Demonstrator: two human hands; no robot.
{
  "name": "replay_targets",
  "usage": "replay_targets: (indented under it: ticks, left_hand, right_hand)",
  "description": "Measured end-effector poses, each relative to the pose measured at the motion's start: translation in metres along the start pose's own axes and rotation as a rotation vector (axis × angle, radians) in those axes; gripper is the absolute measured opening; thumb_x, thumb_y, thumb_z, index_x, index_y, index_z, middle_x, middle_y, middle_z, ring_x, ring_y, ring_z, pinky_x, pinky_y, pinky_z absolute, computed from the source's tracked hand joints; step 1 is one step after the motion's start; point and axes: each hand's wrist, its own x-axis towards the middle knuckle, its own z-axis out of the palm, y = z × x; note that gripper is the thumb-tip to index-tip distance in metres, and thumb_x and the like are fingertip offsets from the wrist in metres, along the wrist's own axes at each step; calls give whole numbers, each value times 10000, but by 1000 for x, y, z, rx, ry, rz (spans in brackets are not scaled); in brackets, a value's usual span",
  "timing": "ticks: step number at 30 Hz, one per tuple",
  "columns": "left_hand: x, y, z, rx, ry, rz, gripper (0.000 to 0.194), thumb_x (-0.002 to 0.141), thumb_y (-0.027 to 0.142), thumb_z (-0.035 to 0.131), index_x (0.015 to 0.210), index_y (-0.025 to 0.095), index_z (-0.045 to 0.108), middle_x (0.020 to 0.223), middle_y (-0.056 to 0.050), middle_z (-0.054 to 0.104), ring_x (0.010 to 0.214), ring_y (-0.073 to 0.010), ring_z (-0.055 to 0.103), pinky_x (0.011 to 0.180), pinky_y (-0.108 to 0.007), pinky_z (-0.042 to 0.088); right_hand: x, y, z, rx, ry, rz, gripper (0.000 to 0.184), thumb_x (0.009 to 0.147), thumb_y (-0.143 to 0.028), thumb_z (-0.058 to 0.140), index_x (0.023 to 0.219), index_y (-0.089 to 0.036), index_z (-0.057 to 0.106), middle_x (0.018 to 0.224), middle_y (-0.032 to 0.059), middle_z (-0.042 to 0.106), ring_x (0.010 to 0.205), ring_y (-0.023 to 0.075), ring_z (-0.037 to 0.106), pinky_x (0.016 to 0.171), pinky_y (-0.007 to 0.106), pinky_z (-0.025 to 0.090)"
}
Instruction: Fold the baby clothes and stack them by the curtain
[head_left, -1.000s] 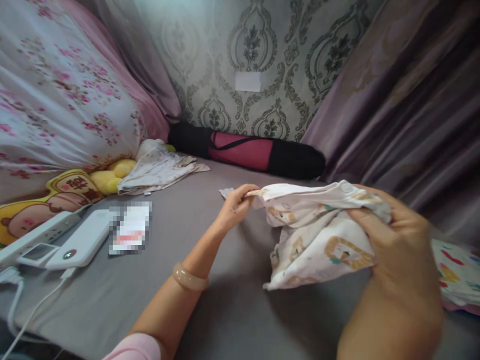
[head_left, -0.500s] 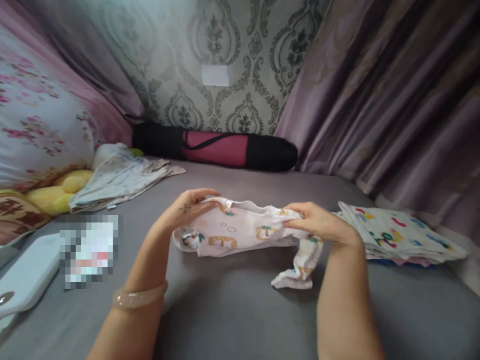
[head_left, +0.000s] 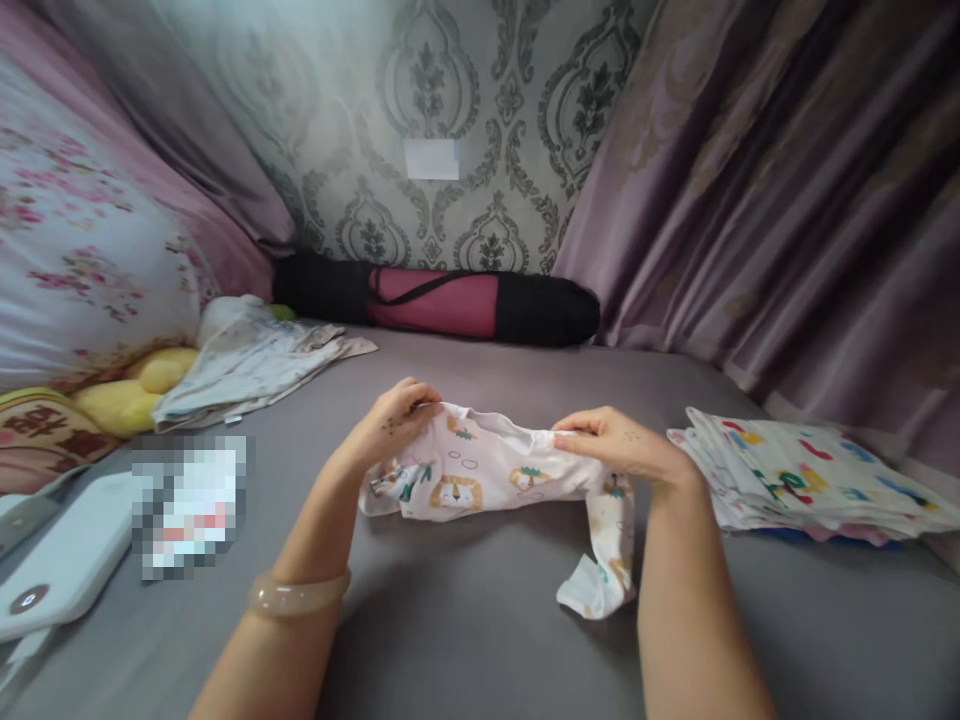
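A small white long-sleeved baby top with a lion print is stretched between my hands above the grey sheet. My left hand is closed on its left shoulder, beside the neckline. On the other side of the neck opening, my right hand pinches the right shoulder. One sleeve hangs below my right hand, its cuff end turned outward. The other sleeve lies bunched under my left wrist and is partly hidden.
Folded clothes are stacked at the right. At the left lie a crumpled pale cloth, a yellow plush toy and a white power bank with a cable. A black and red long bag lies along the wall.
The top went from bunched up to spread between both hands, lion print showing. My right hand moved to its shoulder, and a sleeve dropped down. The view turned to the right.
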Motion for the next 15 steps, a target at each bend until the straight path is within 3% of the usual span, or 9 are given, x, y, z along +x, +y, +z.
replay_targets:
  ticks: [4, 9, 15]
  left_hand:
    - [0, 9, 5, 12, 18, -4, 212, 859, 312, 476, 854, 184, 645, 849, -39, 607, 757, -159, 546, 686, -272, 425]
    - [1, 17, 14, 7, 44, -93, 246, 882, 296, 422, 896, 178, 637, 818, -43, 639, 733, -161, 547, 658, -263, 407]
    - [-3, 18, 13, -126, 6, -132, 310, 818, 470, 559, 852, 178, 657, 759, -8, 633, 650, -133, 519, 552, -223, 367]
  right_hand:
    - [3, -2, -1, -130, 120, -71, 346, 774, -484, 607, 849, -163, 711, 845, 43, 676, 789, 193, 589, 695, 283, 435]
    - [8, 0, 1, -139, 163, -78, 347, 832, -472, 520, 902, -175, 686, 835, 31, 671, 768, 188, 578, 653, 285, 430]
    - [12, 5, 4, -38, 225, 6, 352, 800, -488, 566, 910, -171, 671, 834, 33, 664, 741, 180, 585, 635, 277, 447]
